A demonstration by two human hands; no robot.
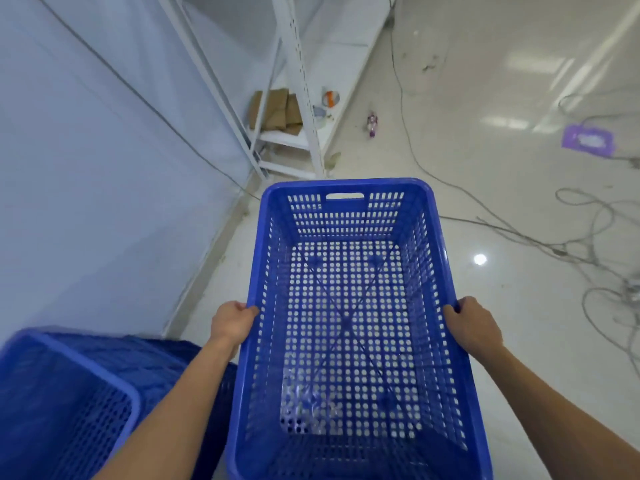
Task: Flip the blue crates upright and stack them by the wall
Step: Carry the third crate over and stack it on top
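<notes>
Left hand (pixel 232 323) grips the crate (pixel 346 220) by its left rim, right hand (pixel 472 327) clamps the right rim: it's upright, mouth up, held over the floor (pixel 502 341). Other crates (pixel 62 403) sit just left by the wall (pixel 86 168), shelf (pixel 298 98) beyond, cables (pixel 571 220) right

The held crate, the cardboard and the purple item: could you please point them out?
Held crate (pixel 346 323): head view, on its perforated bottom.
Cardboard (pixel 277 112): head view, on the middle piece.
Purple item (pixel 587 140): head view, on its centre.
</notes>
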